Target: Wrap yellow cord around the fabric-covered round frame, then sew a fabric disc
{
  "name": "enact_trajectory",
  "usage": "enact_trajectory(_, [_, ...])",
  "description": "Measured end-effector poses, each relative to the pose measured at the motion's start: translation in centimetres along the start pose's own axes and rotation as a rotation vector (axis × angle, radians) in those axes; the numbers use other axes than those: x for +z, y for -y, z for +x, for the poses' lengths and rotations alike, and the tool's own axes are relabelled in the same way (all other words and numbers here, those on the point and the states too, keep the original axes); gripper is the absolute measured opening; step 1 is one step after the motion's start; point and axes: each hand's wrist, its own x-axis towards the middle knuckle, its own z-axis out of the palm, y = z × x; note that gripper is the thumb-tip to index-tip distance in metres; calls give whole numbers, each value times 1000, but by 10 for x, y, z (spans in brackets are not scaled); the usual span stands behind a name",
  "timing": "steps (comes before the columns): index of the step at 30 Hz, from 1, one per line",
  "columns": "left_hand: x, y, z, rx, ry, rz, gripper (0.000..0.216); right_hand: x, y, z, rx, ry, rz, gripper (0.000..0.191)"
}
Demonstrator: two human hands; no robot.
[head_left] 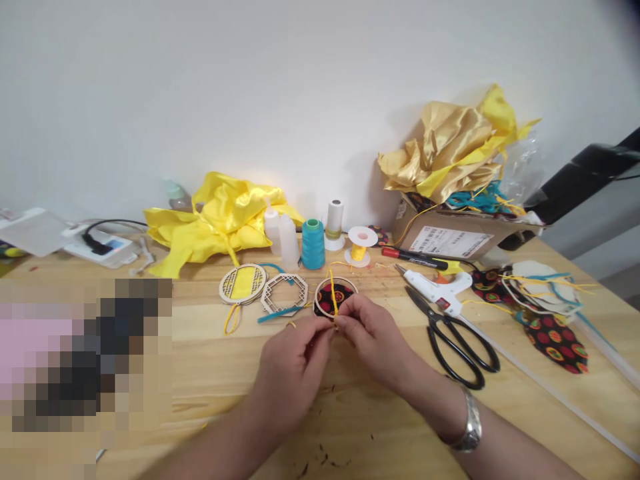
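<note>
My left hand [295, 360] and my right hand [373, 333] meet over the wooden table [210, 373], fingers pinched together on a thin yellow cord [333, 300]. The cord runs up across a small round wooden frame [335, 297] filled with red-and-black patterned fabric, which lies just beyond my fingertips. My right wrist wears a metal watch [470, 427]. To the left of that frame lie an octagonal wooden frame [284, 293] with a teal cord and a round wooden frame [243, 283] with yellow fabric.
Black scissors [453, 340] and a white glue gun [437, 288] lie to the right. Behind stand a teal thread spool [313, 244], a yellow cord reel [360, 245], white bottles [283, 237], yellow satin [215, 220], a cardboard box [450, 237] of gold fabric, and patterned fabric pieces [555, 337].
</note>
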Motion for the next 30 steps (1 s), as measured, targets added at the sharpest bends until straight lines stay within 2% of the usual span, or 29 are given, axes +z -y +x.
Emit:
enact_trajectory(3, [-3, 2, 4, -136, -40, 46, 23, -1, 2, -1, 0, 4, -6, 11])
enact_trajectory(5, [-4, 3, 5, -131, -70, 120, 30, -1, 3, -1, 1, 3, -23, 11])
enact_trajectory(7, [-5, 2, 5, -112, -67, 99, 35, -1, 3, -2, 2, 1, -40, 12])
enact_trajectory(9, [-6, 0, 4, -183, 10, -47, 40, 0, 1, -3, -8, 1, -52, 12])
enact_trajectory(13, [-8, -6, 5, -443, 216, -436, 50, 2, 0, -3, -23, -5, -73, 11])
enact_trajectory(16, [-12, -9, 8, -537, 188, -627, 51, 3, 1, -3, -21, -15, -89, 11])
enact_trajectory(19, [-18, -11, 12, -526, 31, -681, 40, 2, 2, -4, -20, -10, -98, 11])
enact_trajectory(21, [-18, -12, 12, -536, 16, -644, 39, 2, 3, -4, -21, -11, -113, 11])
enact_trajectory(24, [-12, -10, 10, -566, 152, -567, 45, 1, 3, -5, -32, -16, -130, 11])
enact_trajectory(26, [-8, -9, 8, -534, 235, -551, 48, 2, 2, -6, -31, -12, -139, 12])
enact_trajectory(30, [-3, -7, 7, -416, 291, -565, 38, 2, 4, -8, -14, 7, -134, 13])
